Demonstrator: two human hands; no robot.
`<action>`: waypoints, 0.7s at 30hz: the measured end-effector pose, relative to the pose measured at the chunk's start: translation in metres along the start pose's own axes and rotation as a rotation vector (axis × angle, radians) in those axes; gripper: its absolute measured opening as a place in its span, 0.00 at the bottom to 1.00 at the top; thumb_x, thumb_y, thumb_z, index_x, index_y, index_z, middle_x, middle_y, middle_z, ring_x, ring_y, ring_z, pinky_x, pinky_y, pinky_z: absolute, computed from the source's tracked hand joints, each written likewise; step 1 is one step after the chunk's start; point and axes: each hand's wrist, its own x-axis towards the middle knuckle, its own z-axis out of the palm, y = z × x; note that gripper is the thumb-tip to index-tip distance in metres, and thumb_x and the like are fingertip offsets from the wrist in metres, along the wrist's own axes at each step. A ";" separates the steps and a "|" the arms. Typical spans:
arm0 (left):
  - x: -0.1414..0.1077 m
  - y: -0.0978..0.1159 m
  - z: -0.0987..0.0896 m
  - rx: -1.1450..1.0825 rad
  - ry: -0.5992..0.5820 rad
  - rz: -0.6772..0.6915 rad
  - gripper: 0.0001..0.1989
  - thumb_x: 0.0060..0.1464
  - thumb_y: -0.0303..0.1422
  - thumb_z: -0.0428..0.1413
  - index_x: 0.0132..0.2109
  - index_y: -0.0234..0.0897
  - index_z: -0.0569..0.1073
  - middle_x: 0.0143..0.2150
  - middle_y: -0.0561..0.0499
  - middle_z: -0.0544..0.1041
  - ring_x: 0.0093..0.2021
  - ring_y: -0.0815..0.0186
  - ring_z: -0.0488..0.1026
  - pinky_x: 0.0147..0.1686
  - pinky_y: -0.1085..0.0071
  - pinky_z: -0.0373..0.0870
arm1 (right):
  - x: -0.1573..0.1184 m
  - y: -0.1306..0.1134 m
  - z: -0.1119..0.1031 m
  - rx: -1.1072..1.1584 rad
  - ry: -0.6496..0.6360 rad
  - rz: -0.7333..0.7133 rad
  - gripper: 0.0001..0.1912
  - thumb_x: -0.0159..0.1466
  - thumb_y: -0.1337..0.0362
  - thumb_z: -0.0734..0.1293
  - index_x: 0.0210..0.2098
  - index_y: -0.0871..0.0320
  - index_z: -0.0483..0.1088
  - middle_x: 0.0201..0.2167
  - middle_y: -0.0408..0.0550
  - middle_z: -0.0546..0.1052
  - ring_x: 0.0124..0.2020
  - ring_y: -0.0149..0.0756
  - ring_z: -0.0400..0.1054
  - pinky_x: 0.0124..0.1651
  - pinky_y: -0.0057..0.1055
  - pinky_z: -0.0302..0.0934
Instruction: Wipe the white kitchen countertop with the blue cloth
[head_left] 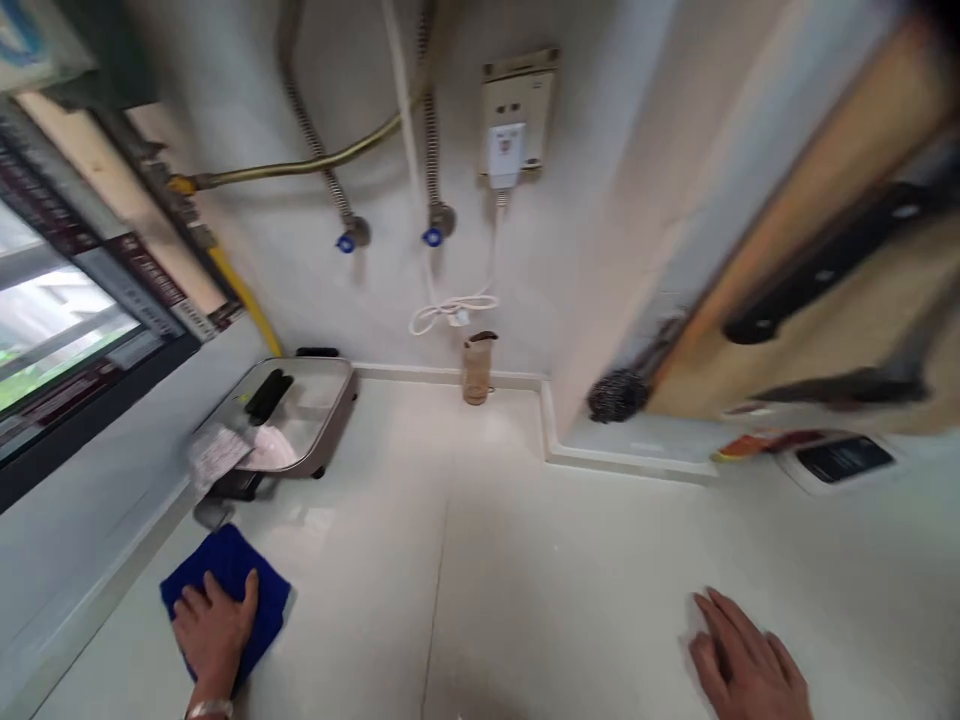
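Note:
At the lower left, my left hand (210, 630) lies on a folded dark blue cloth (266, 615), fingers spread across its top. The cloth is flat on the pale tiled surface (360, 600). A bracelet shows at my left wrist. Over at the lower right, my right hand (742, 655) is above or against the same surface; whether it touches is hard to tell. Its fingers point forward with a gap between thumb and index finger, and nothing is in it. Just beyond the cloth stands a shallow tray-like pan (319, 430) holding a black object and a crumpled plastic packet (217, 455).
Against the back wall stands a small brown glass (476, 370). Above it are a plugged socket (517, 125), a looped white cable (450, 312) and two blue-handled valves (433, 236). Knives (825, 270) hang at right, over a white device with a dark screen (845, 460).

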 end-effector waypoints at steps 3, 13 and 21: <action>-0.024 0.037 0.003 -0.023 0.059 0.091 0.43 0.56 0.49 0.42 0.66 0.15 0.61 0.67 0.18 0.61 0.67 0.30 0.58 0.57 0.37 0.62 | 0.008 -0.011 -0.004 -0.054 0.009 0.051 0.27 0.67 0.53 0.59 0.64 0.50 0.65 0.67 0.53 0.64 0.65 0.55 0.60 0.66 0.59 0.53; -0.099 0.195 0.019 -0.126 -0.097 0.384 0.45 0.57 0.50 0.40 0.68 0.12 0.56 0.72 0.18 0.51 0.73 0.33 0.46 0.66 0.38 0.52 | -0.001 -0.005 -0.009 -0.103 0.004 0.153 0.26 0.69 0.49 0.65 0.62 0.55 0.65 0.64 0.55 0.65 0.62 0.48 0.62 0.64 0.56 0.59; -0.065 0.254 0.036 -0.194 -0.073 0.481 0.43 0.62 0.50 0.43 0.69 0.15 0.56 0.73 0.19 0.51 0.74 0.36 0.45 0.70 0.42 0.47 | 0.002 0.003 0.001 -0.009 0.004 0.009 0.33 0.66 0.52 0.55 0.69 0.51 0.56 0.64 0.53 0.68 0.59 0.54 0.68 0.67 0.61 0.51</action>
